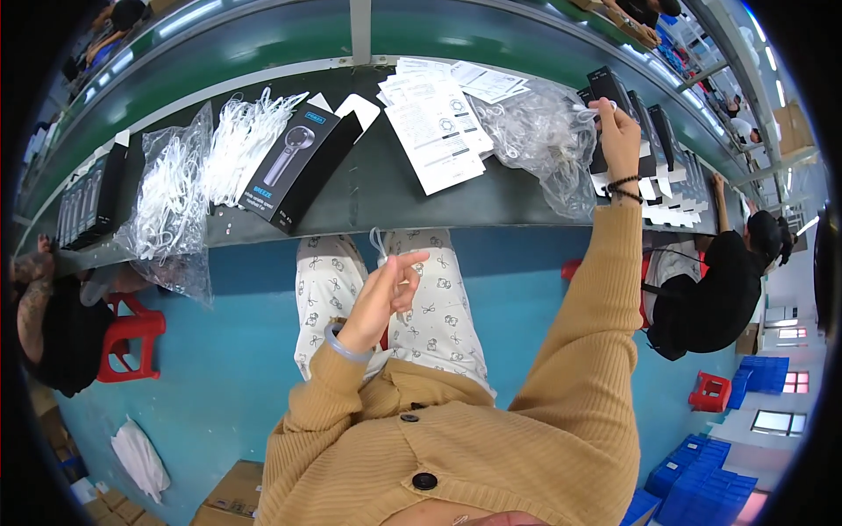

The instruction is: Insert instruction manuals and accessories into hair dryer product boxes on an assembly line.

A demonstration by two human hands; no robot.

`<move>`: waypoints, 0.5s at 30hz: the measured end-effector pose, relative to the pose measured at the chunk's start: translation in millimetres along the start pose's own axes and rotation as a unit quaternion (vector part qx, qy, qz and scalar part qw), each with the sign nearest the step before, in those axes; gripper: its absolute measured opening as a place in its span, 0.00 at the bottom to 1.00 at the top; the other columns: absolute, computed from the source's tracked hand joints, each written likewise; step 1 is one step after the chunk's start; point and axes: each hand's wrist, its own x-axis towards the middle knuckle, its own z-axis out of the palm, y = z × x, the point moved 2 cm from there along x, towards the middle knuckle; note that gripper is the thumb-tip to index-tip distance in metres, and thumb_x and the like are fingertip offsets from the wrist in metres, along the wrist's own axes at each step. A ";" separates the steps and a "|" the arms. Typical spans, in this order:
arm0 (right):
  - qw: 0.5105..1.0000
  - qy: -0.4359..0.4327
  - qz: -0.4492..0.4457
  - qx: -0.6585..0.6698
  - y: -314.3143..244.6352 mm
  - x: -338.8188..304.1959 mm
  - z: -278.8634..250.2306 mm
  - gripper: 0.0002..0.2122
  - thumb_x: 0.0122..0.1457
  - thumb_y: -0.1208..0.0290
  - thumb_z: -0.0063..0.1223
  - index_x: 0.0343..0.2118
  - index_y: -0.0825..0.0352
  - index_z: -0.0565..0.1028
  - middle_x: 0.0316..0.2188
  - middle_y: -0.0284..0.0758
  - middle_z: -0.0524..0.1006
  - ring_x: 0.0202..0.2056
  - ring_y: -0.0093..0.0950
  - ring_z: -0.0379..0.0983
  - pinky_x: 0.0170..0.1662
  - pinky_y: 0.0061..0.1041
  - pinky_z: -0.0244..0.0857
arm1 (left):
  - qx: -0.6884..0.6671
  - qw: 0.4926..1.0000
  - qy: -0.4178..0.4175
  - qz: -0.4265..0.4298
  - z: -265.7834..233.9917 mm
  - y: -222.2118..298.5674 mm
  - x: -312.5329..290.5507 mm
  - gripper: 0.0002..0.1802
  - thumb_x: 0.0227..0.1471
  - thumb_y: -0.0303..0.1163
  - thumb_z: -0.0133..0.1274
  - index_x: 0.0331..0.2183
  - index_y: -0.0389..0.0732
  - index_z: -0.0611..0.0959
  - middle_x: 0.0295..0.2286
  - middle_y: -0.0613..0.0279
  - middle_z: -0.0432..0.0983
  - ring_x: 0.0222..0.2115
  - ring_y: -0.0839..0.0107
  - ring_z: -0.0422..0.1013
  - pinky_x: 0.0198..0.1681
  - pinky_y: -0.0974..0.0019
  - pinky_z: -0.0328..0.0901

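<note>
My left hand (pixel 386 294) is raised over my lap, below the bench edge, pinching a thin clear strap or small plastic piece (pixel 377 241) between its fingers. My right hand (pixel 618 131) reaches far out to the right and grips a black carton (pixel 610 88) at the front of a row of upright black cartons (pixel 667 145). An open black carton with a picture of a handheld fan (pixel 298 162) lies on the dark bench (pixel 368 197) ahead of me. White leaflets (pixel 438 127) lie next to it.
Clear bags of white cords (pixel 175 197) lie at the left, a crumpled clear bag (pixel 544 140) at the right. More black cartons (pixel 96 197) stand far left. Seated people flank me on red stools (pixel 132 342). Blue crates (pixel 702 478) and cardboard boxes (pixel 237 495) stand on the floor.
</note>
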 end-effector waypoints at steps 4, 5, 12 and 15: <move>0.969 -0.171 -0.022 0.178 -45.7 -80.1 34.4 0.19 0.65 0.59 0.40 0.26 0.68 0.76 0.23 0.30 0.75 0.27 0.18 0.68 0.32 0.19 0.60 | -0.021 0.999 0.011 0.028 20.2 8.9 13.9 0.41 0.58 0.64 0.20 0.60 0.42 0.54 0.32 0.67 0.63 0.18 0.82 0.48 0.22 0.77 0.49; 0.953 -0.244 0.031 0.176 -68.0 -113.3 47.4 0.20 0.65 0.59 0.38 0.28 0.69 0.77 0.26 0.32 0.76 0.29 0.19 0.68 0.36 0.20 0.61 | -0.039 0.998 0.019 0.045 29.0 11.4 17.0 0.42 0.58 0.64 0.20 0.62 0.43 0.49 0.34 0.65 0.63 0.18 0.82 0.48 0.22 0.77 0.49; 0.969 -0.199 0.058 0.137 -103.4 -236.2 101.1 0.05 0.57 0.77 0.51 0.33 0.72 0.73 0.30 0.36 0.78 0.28 0.16 0.65 0.31 0.19 0.62 | 0.026 0.996 -0.016 0.088 49.8 -0.9 33.5 0.51 0.47 0.75 0.16 0.62 0.54 0.30 0.40 0.69 0.59 0.26 0.82 0.56 0.25 0.79 0.52; 0.969 -0.120 0.105 0.189 -94.5 -238.5 99.6 0.06 0.55 0.79 0.52 0.23 0.70 0.68 0.25 0.34 0.78 0.26 0.15 0.64 0.28 0.18 0.61 | 0.036 0.995 -0.071 0.058 49.7 3.8 34.5 0.55 0.44 0.77 0.15 0.62 0.52 0.26 0.46 0.67 0.58 0.39 0.74 0.60 0.39 0.73 0.57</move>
